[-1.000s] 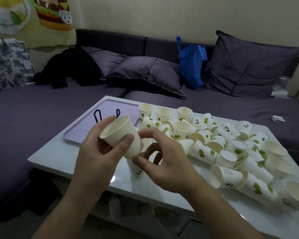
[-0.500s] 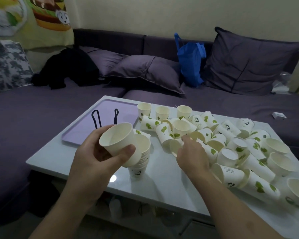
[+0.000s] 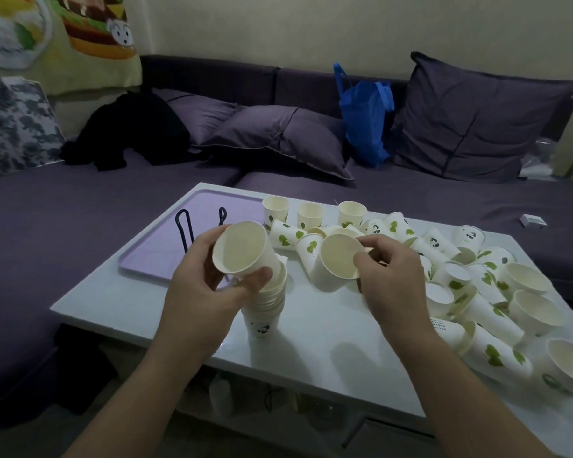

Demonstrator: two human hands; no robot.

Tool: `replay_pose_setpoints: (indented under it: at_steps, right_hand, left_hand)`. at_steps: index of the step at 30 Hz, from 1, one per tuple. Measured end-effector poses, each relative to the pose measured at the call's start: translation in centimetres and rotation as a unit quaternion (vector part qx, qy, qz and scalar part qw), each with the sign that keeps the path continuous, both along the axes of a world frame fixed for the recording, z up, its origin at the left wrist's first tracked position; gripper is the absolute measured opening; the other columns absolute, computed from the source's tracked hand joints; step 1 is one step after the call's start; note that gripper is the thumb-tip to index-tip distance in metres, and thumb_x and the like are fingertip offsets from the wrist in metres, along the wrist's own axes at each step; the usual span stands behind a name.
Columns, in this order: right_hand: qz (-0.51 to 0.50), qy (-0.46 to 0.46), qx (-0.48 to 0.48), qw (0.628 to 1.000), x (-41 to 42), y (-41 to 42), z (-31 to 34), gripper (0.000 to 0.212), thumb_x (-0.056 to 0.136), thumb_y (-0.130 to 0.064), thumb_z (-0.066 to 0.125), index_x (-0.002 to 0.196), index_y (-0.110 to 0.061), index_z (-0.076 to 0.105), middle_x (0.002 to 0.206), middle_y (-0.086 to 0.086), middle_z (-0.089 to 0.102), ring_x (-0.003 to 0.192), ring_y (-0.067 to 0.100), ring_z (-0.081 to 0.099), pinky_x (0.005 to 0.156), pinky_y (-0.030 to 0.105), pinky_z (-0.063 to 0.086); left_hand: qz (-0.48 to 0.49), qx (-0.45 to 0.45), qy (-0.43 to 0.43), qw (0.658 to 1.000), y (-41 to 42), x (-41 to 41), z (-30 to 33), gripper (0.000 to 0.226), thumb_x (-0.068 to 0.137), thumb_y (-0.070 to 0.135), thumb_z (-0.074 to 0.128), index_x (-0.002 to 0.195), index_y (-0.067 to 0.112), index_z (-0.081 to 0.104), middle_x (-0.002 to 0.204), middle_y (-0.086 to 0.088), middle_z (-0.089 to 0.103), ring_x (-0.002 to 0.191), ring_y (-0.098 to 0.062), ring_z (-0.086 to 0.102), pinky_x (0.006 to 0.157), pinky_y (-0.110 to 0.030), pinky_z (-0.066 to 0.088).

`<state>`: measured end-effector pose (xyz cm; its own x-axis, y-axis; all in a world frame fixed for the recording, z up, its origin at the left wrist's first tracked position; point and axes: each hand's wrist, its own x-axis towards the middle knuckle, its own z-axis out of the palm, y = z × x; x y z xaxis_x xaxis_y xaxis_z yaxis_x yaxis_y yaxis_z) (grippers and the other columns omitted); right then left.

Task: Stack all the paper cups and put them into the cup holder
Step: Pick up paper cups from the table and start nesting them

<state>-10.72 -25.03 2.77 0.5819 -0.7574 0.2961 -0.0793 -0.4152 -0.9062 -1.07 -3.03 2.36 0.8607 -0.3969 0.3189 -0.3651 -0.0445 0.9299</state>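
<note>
White low table [image 3: 311, 342] in front of purple sofa [image 3: 80, 206], dim light. Left hand [image 3: 205, 292] is curled around a paper cup [image 3: 242, 251], thumb across the lower wall, fingers behind, mouth tilted toward the camera. Directly under that hand, partly hidden by the thumb, is the nested stack [image 3: 265, 309] standing upright on the table. Right hand [image 3: 391, 279] pinches a second cup [image 3: 336, 262] by the rim w/ thumb and fingertips, mouth also facing the camera; this cup sits between the two hands, close to the left-hand cup but not touching it. Loose cups [image 3: 477, 292] are spread beyond and to the right of the right hand, most on their sides, a few upright further back. Cup holder [image 3: 187, 226], black wire loops, stands on a lilac tray [image 3: 153, 246] just behind the left hand; no cups in it yet as far as I can see. Judgement: early in the task, most cups unstacked. Risks: rim pinch on thin paper could oval the mouth, so nesting binds or creases. Both cups are tilted, so a misaligned insert would jam at the rim instead of seating. Left wrist hangs right over the stack; any downward push off-axis could tip it, since it's tall on a slick top. Right forearm sits over the loose pile, so a sweep back could roll cups off the near edge. Holder is very near the left knuckles, easy to knock.
</note>
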Motion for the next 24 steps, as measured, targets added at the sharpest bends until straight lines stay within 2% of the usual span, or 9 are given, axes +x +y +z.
replay_pose_setpoints:
  at_steps: [1, 3, 6, 9, 13, 17, 21, 24]
  right_hand:
    - [0.006, -0.028, 0.025, 0.999, 0.0, -0.1, 0.1, 0.023, 0.09, -0.006, 0.064, 0.086, -0.024, 0.078, 0.062, 0.007, 0.061, 0.06, 0.033, 0.054, 0.057, 0.04, 0.048]
    - [0.02, -0.085, 0.073, 0.993, 0.0, 0.0, 0.6, 0.022, 0.094, -0.006, 0.065, 0.088, -0.021, 0.079, 0.06, 0.003, 0.058, 0.054, 0.023, 0.05, 0.053, 0.034, 0.044]
    - [0.051, -0.167, 0.149, 0.973, 0.2, 0.5, 2.0, 0.018, 0.097, -0.003, 0.062, 0.096, -0.009, 0.079, 0.07, 0.005, 0.063, 0.054, 0.021, 0.048, 0.048, 0.03, 0.041]
    - [0.084, -0.196, 0.189, 0.958, 1.1, 1.6, 2.7, 0.02, 0.099, 0.002, 0.058, 0.099, -0.004, 0.077, 0.077, 0.006, 0.067, 0.053, 0.021, 0.049, 0.047, 0.031, 0.041]
    - [0.119, -0.153, 0.151, 0.969, 2.8, 3.5, 2.1, 0.019, 0.099, -0.001, 0.06, 0.096, -0.008, 0.078, 0.071, 0.005, 0.064, 0.052, 0.017, 0.052, 0.049, 0.03, 0.043]
    - [0.125, -0.084, 0.032, 0.988, 4.1, 4.6, 0.8, 0.012, 0.097, -0.023, 0.068, 0.091, -0.022, 0.079, 0.069, -0.003, 0.067, 0.062, 0.023, 0.06, 0.058, 0.042, 0.054]
    - [0.154, -0.033, 0.028, 0.987, 4.4, 4.8, 0.4, 0.026, 0.097, -0.041, 0.057, 0.096, -0.025, 0.078, 0.074, -0.005, 0.066, 0.072, 0.022, 0.062, 0.067, 0.044, 0.055]
    - [0.12, -0.022, 0.05, 0.991, 4.3, 3.7, -0.2, 0.02, 0.098, -0.027, 0.054, 0.093, -0.025, 0.074, 0.068, -0.004, 0.063, 0.065, 0.02, 0.058, 0.064, 0.047, 0.053]
  left_hand:
    - [-0.004, 0.014, 0.002, 1.0, -0.1, 0.1, -0.2, 0.075, 0.067, 0.042, 0.085, 0.136, 0.04, 0.055, 0.123, 0.027, 0.064, 0.12, 0.003, 0.061, 0.096, -0.021, 0.058]
    - [-0.01, 0.058, -0.002, 0.998, -0.3, 0.1, -0.6, 0.078, 0.068, 0.043, 0.087, 0.137, 0.042, 0.053, 0.127, 0.024, 0.062, 0.124, -0.004, 0.06, 0.103, -0.029, 0.055]
    - [-0.018, 0.124, 0.015, 0.992, -0.4, 0.2, -1.2, 0.095, 0.072, 0.03, 0.094, 0.151, 0.038, 0.042, 0.14, 0.019, 0.058, 0.133, -0.008, 0.055, 0.115, -0.04, 0.047]
    - [-0.022, 0.145, 0.037, 0.988, -0.4, 0.3, -1.6, 0.097, 0.073, 0.027, 0.095, 0.152, 0.039, 0.04, 0.144, 0.018, 0.058, 0.133, -0.008, 0.053, 0.113, -0.034, 0.044]
    - [-0.023, 0.147, 0.06, 0.987, -0.4, 0.3, -1.8, 0.082, 0.076, 0.02, 0.092, 0.141, 0.041, 0.047, 0.135, 0.02, 0.062, 0.127, -0.009, 0.06, 0.109, -0.037, 0.051]
    - [-0.021, 0.154, 0.053, 0.986, -0.6, 0.4, -2.0, 0.08, 0.077, 0.022, 0.091, 0.14, 0.04, 0.046, 0.135, 0.02, 0.06, 0.126, -0.009, 0.059, 0.105, -0.03, 0.049]
    - [-0.013, 0.156, 0.046, 0.987, -0.8, 0.6, -2.2, 0.082, 0.077, 0.02, 0.092, 0.139, 0.044, 0.043, 0.131, 0.025, 0.057, 0.126, -0.007, 0.056, 0.103, -0.026, 0.046]
    - [-0.002, 0.151, 0.041, 0.988, -0.8, 1.1, -2.3, 0.08, 0.078, 0.017, 0.091, 0.136, 0.044, 0.044, 0.126, 0.03, 0.057, 0.126, -0.007, 0.057, 0.099, -0.022, 0.046]
